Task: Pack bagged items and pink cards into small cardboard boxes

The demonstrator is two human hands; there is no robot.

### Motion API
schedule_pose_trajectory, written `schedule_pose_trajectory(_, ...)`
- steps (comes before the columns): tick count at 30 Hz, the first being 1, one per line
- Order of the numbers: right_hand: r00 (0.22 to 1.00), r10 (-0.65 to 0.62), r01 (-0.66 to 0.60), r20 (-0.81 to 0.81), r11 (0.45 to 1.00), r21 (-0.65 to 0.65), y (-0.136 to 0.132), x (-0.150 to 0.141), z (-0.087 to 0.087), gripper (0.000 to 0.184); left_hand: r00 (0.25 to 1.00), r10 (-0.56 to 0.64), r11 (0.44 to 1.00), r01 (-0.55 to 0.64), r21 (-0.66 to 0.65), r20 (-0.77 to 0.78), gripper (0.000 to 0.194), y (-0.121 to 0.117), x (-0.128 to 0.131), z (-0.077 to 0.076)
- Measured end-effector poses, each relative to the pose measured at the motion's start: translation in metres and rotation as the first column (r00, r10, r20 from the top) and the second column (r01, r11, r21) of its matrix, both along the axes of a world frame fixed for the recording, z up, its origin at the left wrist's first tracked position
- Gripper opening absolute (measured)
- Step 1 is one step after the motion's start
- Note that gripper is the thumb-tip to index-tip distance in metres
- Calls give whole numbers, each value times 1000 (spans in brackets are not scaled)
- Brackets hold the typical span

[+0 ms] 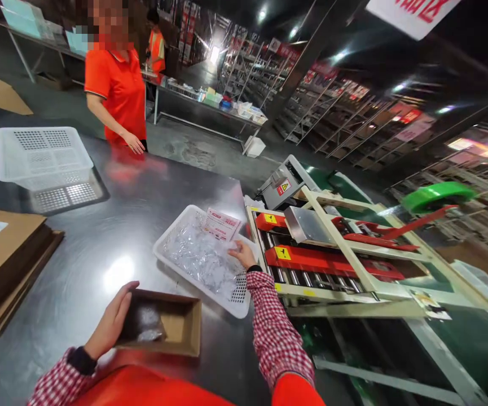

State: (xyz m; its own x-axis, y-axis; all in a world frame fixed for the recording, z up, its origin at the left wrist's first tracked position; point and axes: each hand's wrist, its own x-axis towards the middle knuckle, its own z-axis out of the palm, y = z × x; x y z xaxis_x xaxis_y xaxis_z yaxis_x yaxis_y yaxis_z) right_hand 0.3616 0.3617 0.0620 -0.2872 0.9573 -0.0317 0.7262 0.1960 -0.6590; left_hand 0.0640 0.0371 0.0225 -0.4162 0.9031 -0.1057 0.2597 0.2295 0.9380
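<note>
**Open box and tray of clear packets**

My left hand (110, 324) rests against the left wall of a small brown cardboard box (171, 327), low and centre-left in the frame. The box lies open-topped on the steel surface, with a clear plastic packet (146, 324) lying inside at its left end.

Just above and right of it, at mid-frame, sits a white perforated tray (176, 239), angled diagonally and heaped with clear plastic packets (203, 259). My right hand (241, 254) reaches into the tray's far right side, fingers spread on the packets, beside a red-and-white printed slip (221, 224).
</note>
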Motion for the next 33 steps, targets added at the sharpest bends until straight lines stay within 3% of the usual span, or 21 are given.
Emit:
schedule_pose_trajectory(2,981,102,-106,-165,994,-15,-30,-9,19,43,1000,-6,1000,6,4,0,51,2,1,4)
schedule_pose_trajectory(4,903,277,-298,-328,954,-16,-75,-24,36,52,1000,-11,1000,11,3,0,52,3,2,6)
schedule_pose_trajectory(6,795,494,-532,-351,847,-13,-128,-44,46,59,1000,-16,1000,16,2,1,53,4,2,7)
schedule_pose_trajectory(8,705,673,-694,-225,719,-24,-172,-64,47,62,1000,-14,1000,14,-1,5,54,4,2,6)
schedule_pose_trajectory(10,584,799,-807,-140,591,7,-191,-78,46,67,1000,-14,1000,14,-7,7,55,4,1,4)
schedule_pose_trajectory(11,559,818,-822,-135,569,41,-188,-81,46,64,1000,-15,1000,15,-7,5,54,4,1,3)
schedule_pose_trajectory(12,581,802,-799,-140,594,86,-176,-83,47,55,1000,-19,1000,19,-6,1,54,3,0,3)
schedule_pose_trajectory(14,773,628,-607,-94,774,180,-131,-81,53,32,1000,-22,1000,23,1,-8,54,2,1,2)
schedule_pose_trajectory(15,891,454,-438,-13,866,241,-100,-79,57,27,1000,-25,1000,25,1,-9,54,2,1,2)
schedule_pose_trajectory(16,960,239,-274,148,916,294,-68,-77,60,28,1000,-25,1000,25,-2,-6,54,1,1,2)
schedule_pose_trajectory(17,945,62,-169,321,932,320,-37,-75,63,31,1000,-24,1000,24,-5,1,54,1,2,2)
schedule_pose_trajectory(19,909,-68,-79,412,941,330,15,-71,63,44,999,-20,1000,20,-5,25,55,0,2,1)
schedule_pose_trajectory(22,868,-122,-33,482,953,301,59,-70,53,56,997,0,1000,1,-13,80,58,0,2,0)
schedule_pose_trajectory(26,817,-94,-63,570,966,250,75,-67,39,34,990,-13,999,19,-48,138,59,2,1,4)
schedule_pose_trajectory(29,803,-10,-132,596,972,194,80,-59,44,20,987,-30,997,40,-60,155,55,4,0,10)
schedule_pose_trajectory(33,839,45,-182,542,962,201,84,-45,62,19,980,-18,998,31,-60,200,53,10,1,17)
